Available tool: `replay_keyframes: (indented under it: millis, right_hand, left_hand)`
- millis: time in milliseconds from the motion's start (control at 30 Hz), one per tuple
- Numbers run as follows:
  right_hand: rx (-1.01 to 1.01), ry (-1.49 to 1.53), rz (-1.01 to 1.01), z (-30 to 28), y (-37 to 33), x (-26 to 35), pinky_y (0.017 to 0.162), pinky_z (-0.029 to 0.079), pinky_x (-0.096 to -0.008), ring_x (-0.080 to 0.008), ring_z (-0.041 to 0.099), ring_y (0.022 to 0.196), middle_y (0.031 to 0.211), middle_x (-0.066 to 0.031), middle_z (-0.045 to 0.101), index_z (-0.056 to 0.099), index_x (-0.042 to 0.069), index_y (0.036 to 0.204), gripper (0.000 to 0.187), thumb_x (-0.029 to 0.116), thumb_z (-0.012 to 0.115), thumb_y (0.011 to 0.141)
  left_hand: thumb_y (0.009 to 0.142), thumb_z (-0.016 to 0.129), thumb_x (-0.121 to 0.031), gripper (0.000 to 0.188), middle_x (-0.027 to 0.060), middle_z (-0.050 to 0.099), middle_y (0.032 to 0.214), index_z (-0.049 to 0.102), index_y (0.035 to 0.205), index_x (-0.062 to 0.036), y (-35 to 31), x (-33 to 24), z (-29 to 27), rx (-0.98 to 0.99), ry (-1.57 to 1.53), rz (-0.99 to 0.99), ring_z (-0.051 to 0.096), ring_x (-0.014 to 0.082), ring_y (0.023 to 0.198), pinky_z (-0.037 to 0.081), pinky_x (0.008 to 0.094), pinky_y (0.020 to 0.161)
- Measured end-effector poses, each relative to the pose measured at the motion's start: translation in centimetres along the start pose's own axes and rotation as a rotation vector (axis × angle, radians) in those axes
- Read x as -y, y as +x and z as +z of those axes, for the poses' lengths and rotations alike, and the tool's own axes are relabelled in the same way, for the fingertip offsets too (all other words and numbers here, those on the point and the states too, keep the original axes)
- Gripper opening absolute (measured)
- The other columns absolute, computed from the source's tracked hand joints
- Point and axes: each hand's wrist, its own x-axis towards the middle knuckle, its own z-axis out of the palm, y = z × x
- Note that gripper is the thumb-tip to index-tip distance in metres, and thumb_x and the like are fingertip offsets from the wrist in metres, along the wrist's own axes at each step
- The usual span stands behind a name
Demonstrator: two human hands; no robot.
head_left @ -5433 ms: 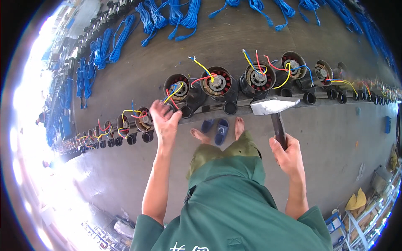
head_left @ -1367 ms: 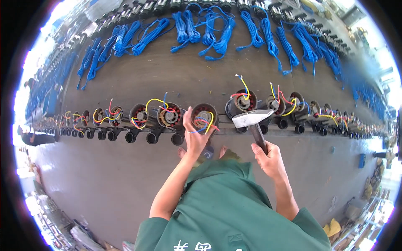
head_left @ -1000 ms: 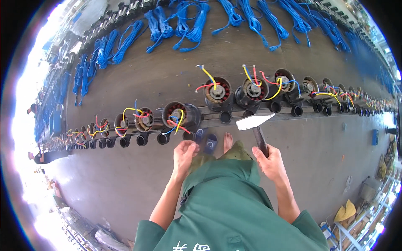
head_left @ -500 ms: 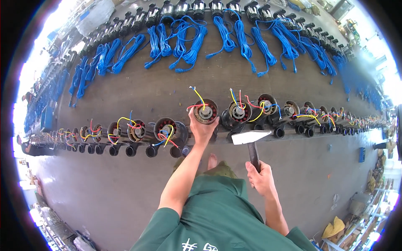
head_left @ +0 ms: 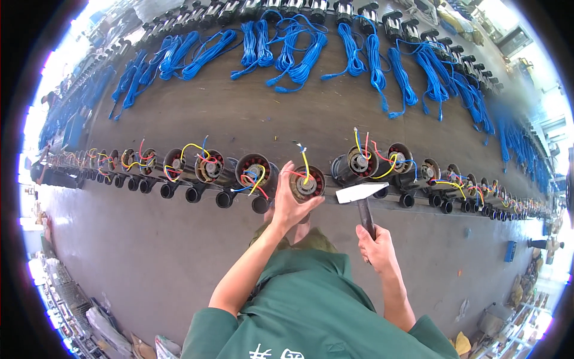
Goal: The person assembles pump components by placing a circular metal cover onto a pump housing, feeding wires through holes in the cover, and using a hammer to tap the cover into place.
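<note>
My left hand (head_left: 289,209) is wrapped round a dark cylindrical motor housing (head_left: 305,190), thumb on its near side. Inside its open top is a ring of red windings, and yellow, red and blue wires stick up. It sits nearer to me than the row, beside another wired motor (head_left: 253,171) on its left. My right hand (head_left: 377,250) grips a hammer (head_left: 366,216) by its dark handle. The pale hammer head is up, apart from the held housing, and overlaps in view the row just below a motor (head_left: 360,160) on the right.
Similar open motors with loose wires stretch left and right along a low rail (head_left: 394,202). Beyond them, bundled blue cables (head_left: 303,66) lie on the floor (head_left: 239,119) before a curved row of black pump units (head_left: 344,12). A blue box (head_left: 510,251) stands far right.
My left hand has drawn the motor housing toward my body, out of line with its neighbours. The hammer stays raised in my right hand at nearly the same place. The whole view has shifted slightly.
</note>
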Motion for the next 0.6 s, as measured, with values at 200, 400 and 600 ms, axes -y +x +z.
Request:
replay_keyframes:
  millis: [200, 400, 600]
  right_hand:
    - [0.014, -0.03, -0.042, 2.1, 0.4, 1.7, 0.046, 0.036, -0.0241, -0.0035, 0.045, 0.053, 0.064, 0.0059, 0.051, 0.057, 0.007, 0.082, 0.042, 0.043, 0.072, 0.099]
    - [-0.106, -0.2, -0.338, 5.7, -0.4, 4.8, 0.049, 0.037, -0.0294, -0.0065, 0.043, 0.054, 0.06, 0.0017, 0.05, 0.06, 0.002, 0.087, 0.035, 0.032, 0.069, 0.101]
    - [-0.24, -0.657, -0.335, 9.3, 3.6, 1.8, 0.055, 0.045, -0.0384, -0.0164, 0.051, 0.056, 0.06, -0.0125, 0.054, 0.062, -0.002, 0.092, 0.04, 0.037, 0.062, 0.103]
  left_hand:
    - [0.105, 0.055, -0.03, 0.039, 0.0174, 0.076, 0.103, 0.074, 0.107, 0.0039, 7.3, -1.7, -1.1, 0.358, -0.134, -0.232, 0.072, 0.0287, 0.103, 0.053, 0.0403, 0.097]
    - [0.112, 0.039, -0.045, 0.062, 0.0179, 0.076, 0.101, 0.072, 0.098, 0.0063, 9.5, 1.1, -1.2, 0.439, -0.807, -0.614, 0.072, 0.022, 0.088, 0.058, 0.0347, 0.08]
    - [0.112, 0.031, -0.049, 0.07, 0.018, 0.077, 0.101, 0.073, 0.097, 0.0048, 10.4, 0.9, -1.1, 0.593, -0.856, -0.627, 0.072, 0.0243, 0.088, 0.055, 0.041, 0.086]
